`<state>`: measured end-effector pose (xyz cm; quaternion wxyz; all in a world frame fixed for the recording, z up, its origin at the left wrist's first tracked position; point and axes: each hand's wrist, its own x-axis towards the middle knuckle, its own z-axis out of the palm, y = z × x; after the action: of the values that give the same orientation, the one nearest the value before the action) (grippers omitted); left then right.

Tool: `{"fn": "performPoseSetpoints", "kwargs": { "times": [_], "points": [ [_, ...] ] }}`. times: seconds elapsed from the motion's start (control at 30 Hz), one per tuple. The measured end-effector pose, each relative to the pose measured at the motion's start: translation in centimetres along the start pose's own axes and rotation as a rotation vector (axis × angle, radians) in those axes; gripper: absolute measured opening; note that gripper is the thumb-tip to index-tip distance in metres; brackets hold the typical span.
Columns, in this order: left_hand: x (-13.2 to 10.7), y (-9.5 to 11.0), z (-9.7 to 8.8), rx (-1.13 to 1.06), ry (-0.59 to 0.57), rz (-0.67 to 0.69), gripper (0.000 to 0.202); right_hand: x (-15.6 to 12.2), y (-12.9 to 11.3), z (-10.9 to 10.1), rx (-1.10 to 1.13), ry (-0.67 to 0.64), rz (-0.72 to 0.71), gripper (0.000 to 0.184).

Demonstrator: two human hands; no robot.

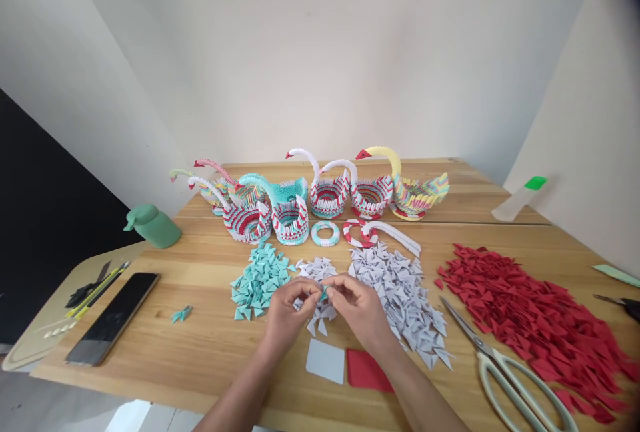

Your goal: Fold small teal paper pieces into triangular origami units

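My left hand (pixel 295 302) and my right hand (pixel 353 302) meet above the middle of the table. Between their pinched fingertips is a small teal folded paper piece (pixel 323 294), mostly hidden by the fingers. A small heap of white folded paper pieces (pixel 320 269) lies just behind and beneath the hands. Left of them is a pile of teal paper pieces (pixel 263 279), and to the right a larger pile of pale grey-white pieces (pixel 400 299). Under my right wrist, red square paper (pixel 367 372) is partly covered; beside it lies white square paper (pixel 325 361).
Several paper swans (pixel 330 195) stand along the back, with a teal-and-white ring (pixel 325 233) before them. Scissors (pixel 493 352) lie at right beside a red paper pile (pixel 535 319). At left are a phone (pixel 113 319), a green bottle (pixel 153 225) and joined teal pieces (pixel 181 314).
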<state>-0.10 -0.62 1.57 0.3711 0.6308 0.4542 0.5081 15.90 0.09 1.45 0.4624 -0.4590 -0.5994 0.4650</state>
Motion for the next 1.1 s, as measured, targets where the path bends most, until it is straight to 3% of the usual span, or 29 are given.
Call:
{"fn": "performPoseSetpoints", "kwargs": {
  "times": [0.23, 0.77, 1.1],
  "points": [
    [-0.1, 0.09, -0.05, 0.081, -0.002, 0.066, 0.014, 0.03, -0.35, 0.02, -0.029, 0.009, -0.004, 0.018],
    [0.0, 0.57, -0.01, 0.076, -0.001, 0.05, 0.017, -0.07, -0.85, -0.01, -0.031, -0.038, 0.011, 0.019],
    [-0.01, 0.49, -0.1, -0.07, -0.016, -0.066, 0.018, -0.05, -0.75, -0.12, -0.021, -0.031, -0.002, 0.02]
  ]
}}
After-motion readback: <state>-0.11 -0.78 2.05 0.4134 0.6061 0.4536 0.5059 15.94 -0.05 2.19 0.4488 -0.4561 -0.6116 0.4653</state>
